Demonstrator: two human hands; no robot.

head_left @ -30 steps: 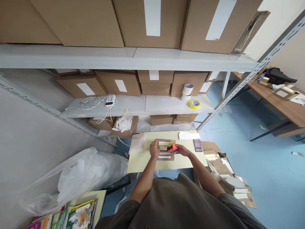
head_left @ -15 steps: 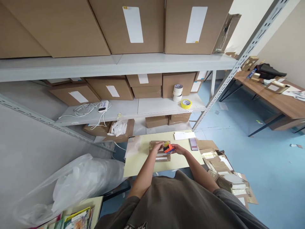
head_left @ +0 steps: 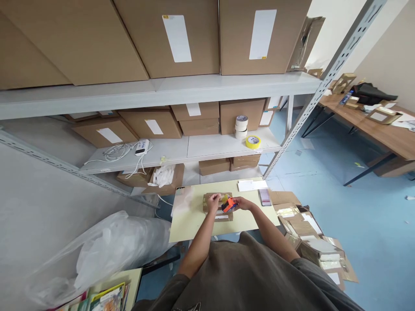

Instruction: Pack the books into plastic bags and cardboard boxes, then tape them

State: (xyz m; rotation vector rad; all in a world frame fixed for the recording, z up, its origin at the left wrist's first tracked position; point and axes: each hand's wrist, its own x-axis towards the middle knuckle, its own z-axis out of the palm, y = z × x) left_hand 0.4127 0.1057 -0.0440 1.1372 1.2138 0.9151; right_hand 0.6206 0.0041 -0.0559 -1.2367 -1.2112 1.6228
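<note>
In my right hand [head_left: 241, 203] is an orange and blue tape dispenser [head_left: 228, 204], its fingers wrapped round the right side. A bit of yellowish tape [head_left: 224, 198] shows at the dispenser's upper left. My left hand [head_left: 214, 202] is just left of it, fingers pinched together near the tape; what lies between the fingertips is too small to make out. Beneath both hands a brown cardboard box [head_left: 210, 195] with a white label rests on the pale yellow table [head_left: 189, 222], partly hidden by the hands.
White papers [head_left: 251, 185] lie at the table's back right. A metal shelf [head_left: 207, 147] behind holds boxes, white tape rolls [head_left: 241, 125] and a yellow tape roll [head_left: 253, 141]. Flattened cardboard [head_left: 301, 226] sits right of the table, a large plastic bag [head_left: 129, 242] to the left.
My left hand has drawn slightly away from the dispenser, to the left, and its fingers have come together. The dispenser has tilted a little in my right hand. The camera view has shifted slightly.
</note>
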